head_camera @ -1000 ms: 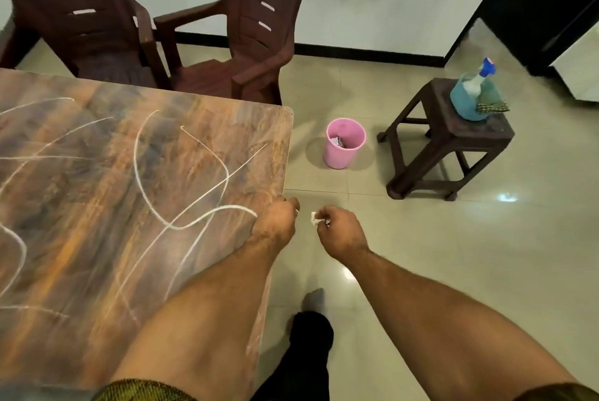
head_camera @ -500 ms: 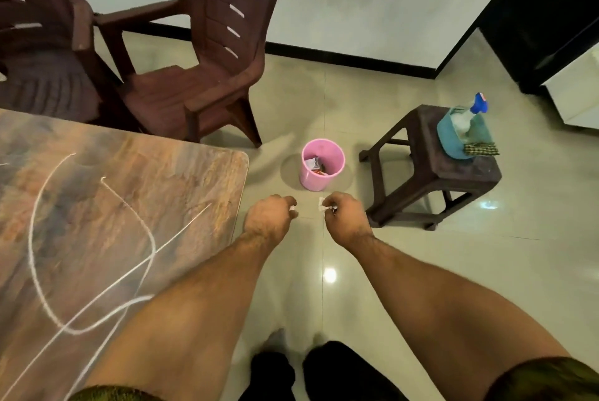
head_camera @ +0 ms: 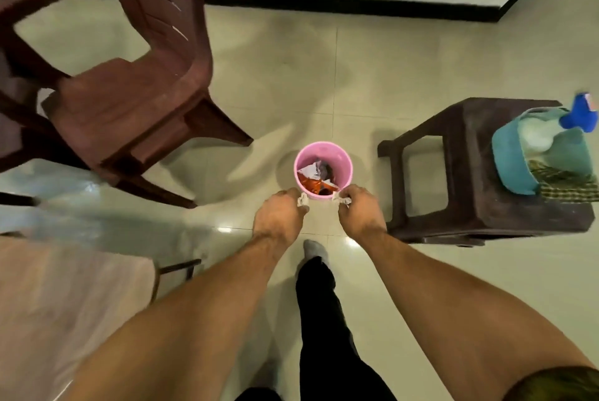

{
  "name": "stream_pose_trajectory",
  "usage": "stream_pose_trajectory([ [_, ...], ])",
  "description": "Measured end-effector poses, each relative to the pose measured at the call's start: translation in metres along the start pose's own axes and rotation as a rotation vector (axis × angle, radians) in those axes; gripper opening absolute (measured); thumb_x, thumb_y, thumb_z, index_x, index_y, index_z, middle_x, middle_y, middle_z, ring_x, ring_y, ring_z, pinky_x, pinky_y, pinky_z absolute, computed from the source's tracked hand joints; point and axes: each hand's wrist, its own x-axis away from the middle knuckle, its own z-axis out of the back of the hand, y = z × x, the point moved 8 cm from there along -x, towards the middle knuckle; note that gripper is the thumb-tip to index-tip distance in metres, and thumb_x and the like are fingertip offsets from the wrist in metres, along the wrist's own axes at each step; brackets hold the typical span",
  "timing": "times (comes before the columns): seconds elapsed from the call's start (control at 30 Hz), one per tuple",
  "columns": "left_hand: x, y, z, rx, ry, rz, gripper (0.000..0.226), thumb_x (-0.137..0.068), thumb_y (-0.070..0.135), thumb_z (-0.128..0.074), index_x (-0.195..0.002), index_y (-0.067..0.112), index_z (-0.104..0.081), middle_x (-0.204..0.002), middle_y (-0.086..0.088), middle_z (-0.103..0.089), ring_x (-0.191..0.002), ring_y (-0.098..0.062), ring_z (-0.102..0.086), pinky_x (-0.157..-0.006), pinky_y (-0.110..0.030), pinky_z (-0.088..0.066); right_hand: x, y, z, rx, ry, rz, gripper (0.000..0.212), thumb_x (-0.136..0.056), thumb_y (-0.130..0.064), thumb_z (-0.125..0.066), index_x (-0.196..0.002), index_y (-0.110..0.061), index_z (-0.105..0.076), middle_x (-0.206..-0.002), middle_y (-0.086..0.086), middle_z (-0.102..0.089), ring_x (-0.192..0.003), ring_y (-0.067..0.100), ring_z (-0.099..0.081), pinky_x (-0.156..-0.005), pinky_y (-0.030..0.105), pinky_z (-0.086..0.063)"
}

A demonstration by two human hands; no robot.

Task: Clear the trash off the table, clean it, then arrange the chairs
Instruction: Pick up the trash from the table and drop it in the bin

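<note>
Table [head_camera: 64,297] corner nearest us, lower left. Our left hand [head_camera: 278,217] clutches a paper scrap [head_camera: 303,200], our right hand [head_camera: 361,214] another scrap [head_camera: 343,198], both at the pink bin [head_camera: 324,148] near rim. Wrappers [head_camera: 316,177] inside. Chair [head_camera: 129,102] beyond left, stool [head_camera: 470,173] right.

My left hand [head_camera: 279,216] and right hand [head_camera: 359,212] hang at the near rim of the pink bin [head_camera: 324,149] on the tiled floor [head_camera: 372,70]. The left pinches a crumpled white scrap [head_camera: 303,199] and the right pinches a second scrap [head_camera: 342,199]. Red and white wrappers [head_camera: 316,178] lie in the bin. A brown chair [head_camera: 129,102] stands left. The stool [head_camera: 470,173] on the right carries a blue basin [head_camera: 509,167], a spray bottle [head_camera: 580,112] and a checked cloth [head_camera: 564,185]. The surface [head_camera: 64,297] shows at lower left.
</note>
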Motion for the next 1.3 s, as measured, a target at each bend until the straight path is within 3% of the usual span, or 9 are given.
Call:
stream_pose_trajectory([
  [0.3, -0.155, 0.022, -0.045, -0.078, -0.102, 0.081, 0.031, -0.099, 0.040, -0.056, -0.121, 0.018, -0.059, -0.116, -0.008, -0.067, -0.102, -0.030, -0.064, -0.077, -0.036, -0.046, -0.168, 0.029, -0.020, -0.132, -0.116, -0.210, 0.050, -0.092, -0.017, -0.065, -0.139, -0.019, -0.049, -0.124, 0.009, -0.058, -0.107, 0.029, -0.061, -0.090, 0.033, -0.050],
  [0.4, -0.176, 0.028, -0.061, -0.098, -0.155, 0.082, 0.033, -0.096, 0.042, -0.061, -0.120, 0.019, -0.060, -0.114, -0.006, -0.067, -0.101, -0.030, -0.066, -0.080, -0.037, -0.050, -0.167, 0.024, -0.053, -0.551, -0.317, -0.323, 0.013, -0.099, -0.037, -0.056, -0.110, -0.032, -0.061, -0.116, 0.008, -0.066, -0.100, 0.029, -0.067, -0.092, 0.044, -0.056],
  [0.47, -0.186, 0.034, -0.069, -0.105, -0.184, 0.079, 0.025, -0.096, 0.033, -0.060, -0.116, 0.019, -0.062, -0.112, -0.005, -0.068, -0.097, -0.028, -0.067, -0.077, -0.036, -0.051, -0.160, 0.018, -0.074, -0.827, -0.481, -0.452, 0.012, -0.099, -0.037, -0.056, -0.106, -0.030, -0.063, -0.108, 0.010, -0.069, -0.092, 0.027, -0.070, -0.083, 0.045, -0.060],
  [0.6, -0.197, 0.038, -0.078, -0.026, -0.243, 0.090, 0.041, -0.095, 0.038, -0.062, -0.130, 0.018, -0.057, -0.125, -0.005, -0.063, -0.106, -0.027, -0.065, -0.085, -0.037, -0.051, -0.171, 0.038, -0.088, -0.919, -0.324, -0.642, 0.020, -0.093, -0.002, -0.060, -0.110, -0.010, -0.069, -0.087, 0.013, -0.070, -0.073, 0.025, -0.066, -0.074, 0.041, -0.062],
  [0.73, -0.194, 0.026, -0.079, -0.052, -0.275, 0.104, 0.060, -0.096, 0.040, -0.062, -0.146, 0.018, -0.040, -0.139, -0.006, -0.051, -0.121, -0.027, -0.058, -0.096, -0.040, -0.048, -0.187, 0.058, -0.090, -0.801, -0.191, -0.771, 0.019, -0.089, -0.006, -0.065, -0.103, -0.018, -0.070, -0.097, 0.010, -0.069, -0.081, 0.028, -0.068, -0.082, 0.044, -0.061],
  [0.83, -0.191, 0.013, -0.073, -0.043, -0.262, 0.124, 0.058, -0.097, 0.038, -0.059, -0.147, 0.016, -0.038, -0.142, -0.006, -0.048, -0.123, -0.027, -0.055, -0.097, -0.040, -0.047, -0.203, 0.059, -0.082, -0.640, -0.160, -0.737, 0.031, -0.087, -0.011, -0.066, -0.114, -0.025, -0.065, -0.117, 0.009, -0.067, -0.098, 0.030, -0.066, -0.090, 0.040, -0.057],
  [1.03, -0.184, -0.006, -0.059, -0.063, -0.197, 0.097, 0.055, -0.099, 0.036, -0.056, -0.146, 0.013, -0.039, -0.143, -0.006, -0.046, -0.128, -0.024, -0.049, -0.103, -0.038, -0.045, -0.216, 0.039, -0.061, -0.476, -0.217, -0.615, 0.053, -0.095, -0.004, -0.054, -0.145, -0.015, -0.044, -0.135, 0.011, -0.056, -0.119, 0.030, -0.056, -0.102, 0.033, -0.047],
  [1.2, -0.162, -0.015, -0.037, -0.129, -0.116, 0.021, 0.064, -0.100, 0.038, -0.052, -0.154, 0.013, -0.028, -0.161, -0.006, -0.029, -0.148, -0.023, -0.026, -0.121, -0.040, -0.026, -0.193, 0.007, -0.042, -0.235, -0.277, -0.349, 0.038, -0.099, -0.013, -0.050, -0.136, -0.009, -0.052, -0.129, 0.013, -0.060, -0.118, 0.029, -0.057, -0.079, 0.021, -0.036],
  [1.3, -0.129, -0.022, -0.014, -0.156, -0.071, -0.004, 0.066, -0.101, 0.039, -0.048, -0.156, 0.013, -0.022, -0.166, -0.008, -0.019, -0.154, -0.025, -0.014, -0.125, -0.042, -0.016, -0.155, -0.027, -0.036, -0.169, -0.310, -0.187, 0.035, -0.100, -0.017, -0.049, -0.134, -0.009, -0.056, -0.126, 0.010, -0.061, -0.110, 0.028, -0.059, -0.079, 0.017, -0.038],
])
